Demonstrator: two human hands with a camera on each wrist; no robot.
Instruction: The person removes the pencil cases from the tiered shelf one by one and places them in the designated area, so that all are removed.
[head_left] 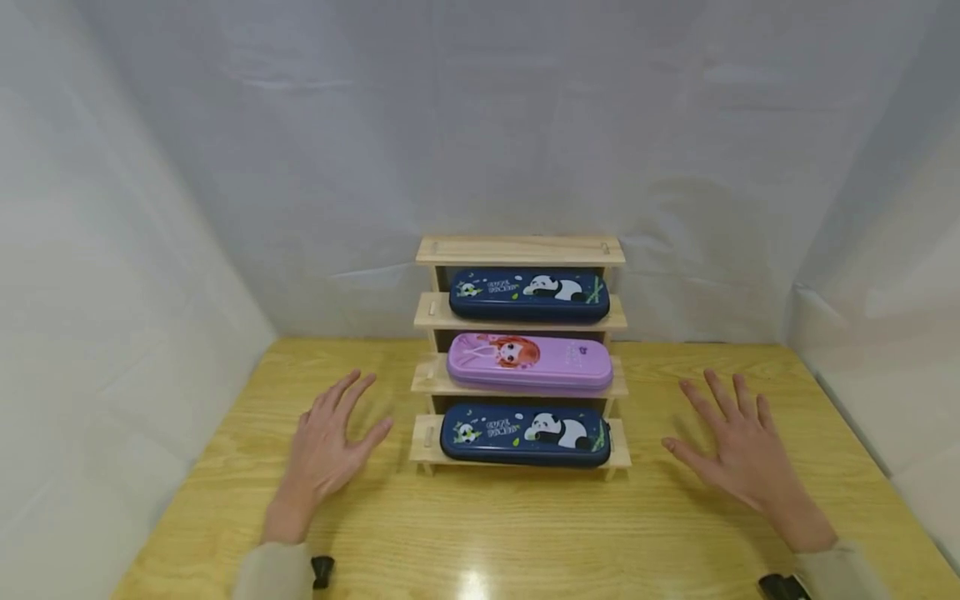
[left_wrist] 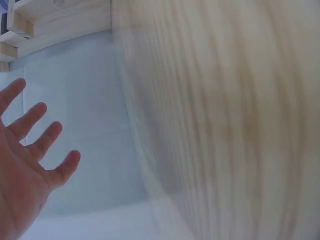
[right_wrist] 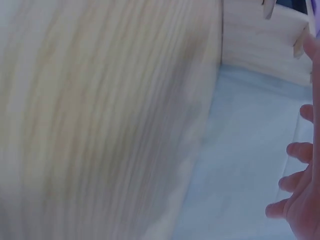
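Observation:
A stepped wooden rack [head_left: 520,249] stands at the middle of the table in the head view. On its lower three shelves lie three pencil cases: a navy panda case [head_left: 487,297] on the upper of these, a pink case [head_left: 558,362] with a red-haired girl in the middle, and another navy panda case [head_left: 495,446] on the lowest. To the rack's left, my left hand [head_left: 327,446] hovers with spread fingers, holding nothing. On the other side my right hand [head_left: 742,458] is likewise spread and holds nothing. Both hands stay apart from the rack.
The wooden table [head_left: 480,525] has pale sheeting [head_left: 525,125] behind it and at both sides. Dark straps or devices show at the left wrist [head_left: 322,571] and the right wrist [head_left: 782,586]. The rack's top board carries no case.

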